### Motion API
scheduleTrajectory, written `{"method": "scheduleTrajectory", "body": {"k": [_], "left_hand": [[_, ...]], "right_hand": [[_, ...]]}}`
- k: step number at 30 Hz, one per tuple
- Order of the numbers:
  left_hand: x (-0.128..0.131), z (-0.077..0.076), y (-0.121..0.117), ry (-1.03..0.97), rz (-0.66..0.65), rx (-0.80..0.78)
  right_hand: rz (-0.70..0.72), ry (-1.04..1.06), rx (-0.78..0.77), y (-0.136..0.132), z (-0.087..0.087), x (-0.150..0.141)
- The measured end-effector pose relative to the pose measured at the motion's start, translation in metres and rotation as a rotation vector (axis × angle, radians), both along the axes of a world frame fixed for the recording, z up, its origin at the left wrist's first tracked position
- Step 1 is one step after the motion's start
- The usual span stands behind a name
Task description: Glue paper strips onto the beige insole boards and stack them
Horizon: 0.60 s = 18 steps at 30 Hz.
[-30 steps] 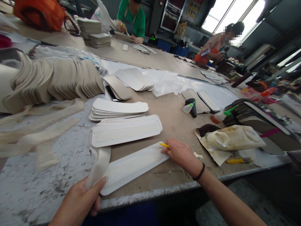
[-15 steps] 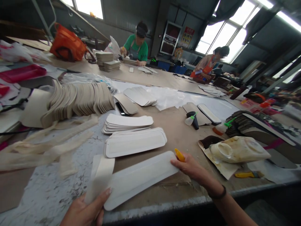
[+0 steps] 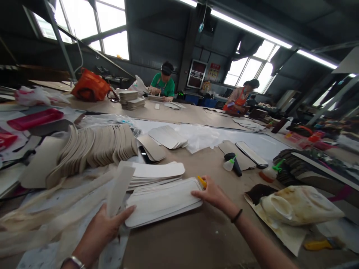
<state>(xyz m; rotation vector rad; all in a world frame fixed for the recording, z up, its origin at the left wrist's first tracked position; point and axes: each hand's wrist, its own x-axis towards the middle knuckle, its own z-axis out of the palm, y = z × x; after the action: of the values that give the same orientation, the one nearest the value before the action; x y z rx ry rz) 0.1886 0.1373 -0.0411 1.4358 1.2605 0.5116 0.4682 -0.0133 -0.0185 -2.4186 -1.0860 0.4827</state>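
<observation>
A stack of long white panels (image 3: 165,201) with rounded corners lies before me, the top one not quite lined up with those under it. At its left end my left hand (image 3: 105,226) has its thumb on the panel edge. A pale, flexible strip (image 3: 119,190) rises between that thumb and the fingers. My right hand (image 3: 211,192) touches the panels' right end with its thumb and grips a yellow tool handle (image 3: 202,182); the tool's other end is hidden. Just behind lies another stack of white panels (image 3: 159,170).
Fanned beige panels (image 3: 98,145) stand at left above loose pale strips (image 3: 56,201). To the right are squeeze bottles (image 3: 229,163), a cut-open stained jug (image 3: 303,205) and a yellow-handled brush (image 3: 319,244). Two people work across the table, one in green (image 3: 165,87), one in an orange apron (image 3: 237,101).
Both hands have carried the white panel away from the table's front edge and onto the stack. The pale strip has come up with my left hand. My view has tilted upward.
</observation>
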Motion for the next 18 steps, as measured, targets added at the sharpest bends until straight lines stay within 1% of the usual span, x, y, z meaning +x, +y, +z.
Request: {"method": "scheduleTrajectory", "body": {"k": [4,6,9,12,14,16,18], "left_hand": [[0.002,-0.003,0.004,-0.023,-0.150,-0.220],[0.005,-0.004,0.007,-0.041,-0.207,-0.312],[0.008,-0.005,0.009,-0.071,-0.228,-0.356],[0.009,-0.005,0.006,-0.084,-0.192,-0.356],[0.006,-0.008,0.000,-0.116,-0.141,-0.310],[-0.002,-0.015,-0.009,-0.148,-0.111,-0.181],[-0.014,-0.025,-0.018,-0.114,-0.108,-0.037]], "right_hand": [[0.133,0.257,-0.081,0.013,-0.003,0.022],[0.172,0.308,-0.101,0.019,-0.004,0.028],[0.194,0.333,-0.104,0.024,-0.006,0.033],[0.198,0.319,-0.087,0.024,-0.006,0.033],[0.192,0.291,-0.068,0.016,-0.002,0.028],[0.197,0.190,-0.078,0.002,0.005,0.016],[0.245,0.020,-0.121,-0.016,0.013,0.000]]}}
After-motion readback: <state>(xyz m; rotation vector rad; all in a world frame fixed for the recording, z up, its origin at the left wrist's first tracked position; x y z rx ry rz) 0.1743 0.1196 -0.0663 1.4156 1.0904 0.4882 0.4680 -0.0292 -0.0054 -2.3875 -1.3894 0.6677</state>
